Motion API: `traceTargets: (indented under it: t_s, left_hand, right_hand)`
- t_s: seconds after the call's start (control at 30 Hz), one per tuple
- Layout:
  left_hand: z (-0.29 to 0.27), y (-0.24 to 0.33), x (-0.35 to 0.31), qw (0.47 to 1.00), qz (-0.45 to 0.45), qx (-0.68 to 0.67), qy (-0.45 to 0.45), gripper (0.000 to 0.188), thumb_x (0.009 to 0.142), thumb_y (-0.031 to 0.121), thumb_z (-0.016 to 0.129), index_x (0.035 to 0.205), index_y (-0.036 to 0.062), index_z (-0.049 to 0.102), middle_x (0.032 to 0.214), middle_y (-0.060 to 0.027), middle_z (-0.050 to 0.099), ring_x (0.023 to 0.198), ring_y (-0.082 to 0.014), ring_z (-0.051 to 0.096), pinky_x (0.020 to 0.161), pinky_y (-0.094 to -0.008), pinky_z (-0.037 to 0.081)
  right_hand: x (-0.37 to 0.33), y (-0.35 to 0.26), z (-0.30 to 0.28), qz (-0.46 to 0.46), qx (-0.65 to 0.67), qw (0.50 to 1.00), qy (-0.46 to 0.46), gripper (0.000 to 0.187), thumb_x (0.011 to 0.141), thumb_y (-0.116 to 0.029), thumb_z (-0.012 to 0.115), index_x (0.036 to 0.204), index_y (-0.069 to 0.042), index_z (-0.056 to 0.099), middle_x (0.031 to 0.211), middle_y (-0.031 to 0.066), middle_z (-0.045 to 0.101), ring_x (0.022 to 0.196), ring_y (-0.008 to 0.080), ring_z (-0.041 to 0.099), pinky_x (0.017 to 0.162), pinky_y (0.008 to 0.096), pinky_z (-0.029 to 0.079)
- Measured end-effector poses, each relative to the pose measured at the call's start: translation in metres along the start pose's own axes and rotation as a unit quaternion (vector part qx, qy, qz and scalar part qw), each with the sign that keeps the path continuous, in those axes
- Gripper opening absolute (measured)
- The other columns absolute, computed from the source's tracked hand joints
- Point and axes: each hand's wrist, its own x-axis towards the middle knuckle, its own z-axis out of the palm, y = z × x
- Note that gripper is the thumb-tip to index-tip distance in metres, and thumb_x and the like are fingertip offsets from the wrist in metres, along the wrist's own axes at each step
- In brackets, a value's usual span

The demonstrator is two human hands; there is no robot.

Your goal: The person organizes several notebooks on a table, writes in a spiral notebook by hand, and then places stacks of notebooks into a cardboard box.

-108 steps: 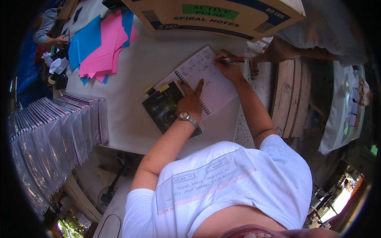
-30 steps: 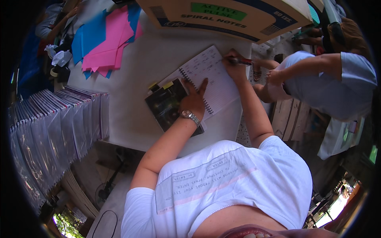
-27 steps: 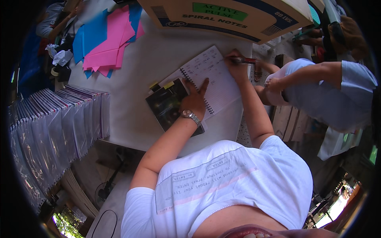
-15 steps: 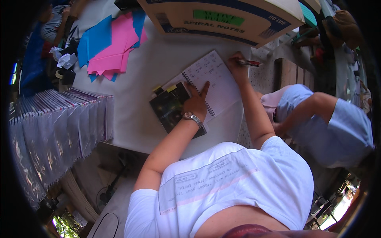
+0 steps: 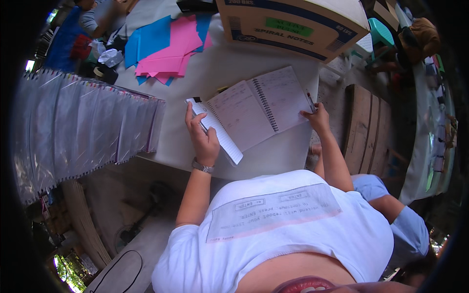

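Observation:
A spiral notebook [image 5: 289,93] lies open on the white table, handwriting on both of its pages. My left hand [image 5: 204,141] is closed on the left edge of a smaller notebook [image 5: 222,135] that lies against the spiral notebook's left page. Its narrow ruled page faces up, and something black sits at its top corner. In my right hand [image 5: 318,118] is a pen [image 5: 310,101], pointing up and away from me. The thumb of that hand is at the right edge of the spiral notebook's page; whether it pinches the paper I cannot tell.
Pink [image 5: 168,51] and blue sheets [image 5: 146,41] lie at the table's far left. A large cardboard box [image 5: 293,29] stands at the back. Plastic-wrapped notebooks [image 5: 93,122] are stacked at the left. Right of the table are a wooden bench [image 5: 364,122] and a person in blue shorts [image 5: 408,227].
My left hand has moved from the spiral notebook's page to the smaller notebook, whose dark cover has given way to a ruled page. My right hand has come down to the page's edge with the pen.

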Motion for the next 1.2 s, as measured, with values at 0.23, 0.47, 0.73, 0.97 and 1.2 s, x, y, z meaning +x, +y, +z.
traceTargets:
  t_s: [0.23,0.47,0.73,0.97,1.2]
  left_hand:
    - [-0.008,-0.003,0.005,1.0,0.003,0.031,-0.004,0.041,0.073,-0.008,0.045,0.113,0.0018,0.049,0.147,-0.026,0.029,0.134,-0.0429,0.032,0.108,-0.0451,0.031]
    - [-0.008,-0.007,-0.012,0.975,-0.167,-0.035,0.141,0.052,0.074,-0.007,0.051,0.124,0.0025,0.045,0.143,-0.0194,0.035,0.132,-0.0321,0.038,0.108,-0.0416,0.033]
    - [0.05,-0.016,-0.06,0.811,-0.424,-0.335,0.224,0.052,0.099,0.044,0.043,0.128,0.0005,0.049,0.119,-0.0113,0.057,0.11,-0.0188,0.056,0.092,-0.0331,0.047]
    - [0.174,0.039,-0.081,0.834,-0.432,0.344,0.012,0.071,0.073,0.043,0.074,0.134,0.0155,0.053,0.136,-0.0242,0.042,0.126,-0.0407,0.041,0.107,-0.0468,0.034]
    - [0.156,0.062,-0.079,0.907,-0.368,0.182,0.091,0.042,0.089,0.025,0.064,0.126,0.0053,0.058,0.129,-0.0189,0.055,0.116,-0.0289,0.056,0.098,-0.038,0.045]
  right_hand:
    - [0.032,0.014,-0.009,0.001,-0.009,0.999,-0.053,0.047,0.065,-0.016,0.083,0.102,0.004,0.062,0.095,0.0119,0.068,0.085,0.0205,0.064,0.079,0.0336,0.048]
    - [-0.032,-0.108,-0.064,-0.172,0.26,0.846,-0.433,0.03,0.085,-0.009,0.065,0.11,0.004,0.059,0.102,0.0136,0.068,0.098,0.0234,0.063,0.087,0.0353,0.049]
    - [0.077,-0.048,-0.025,-0.104,0.097,0.851,-0.505,0.036,0.095,-0.028,0.051,0.115,0.001,0.06,0.096,0.0097,0.066,0.086,0.0149,0.064,0.073,0.0291,0.05]
    - [0.053,-0.026,0.04,-0.177,0.218,0.784,-0.554,0.062,0.093,-0.052,0.052,0.127,-0.001,0.055,0.104,0.0108,0.065,0.083,0.0184,0.064,0.071,0.0327,0.051]
    - [0.149,-0.111,0.079,-0.533,-0.055,0.822,-0.193,0.049,0.094,-0.048,0.051,0.121,-0.008,0.058,0.106,0.0165,0.067,0.096,0.0322,0.065,0.082,0.0439,0.048]
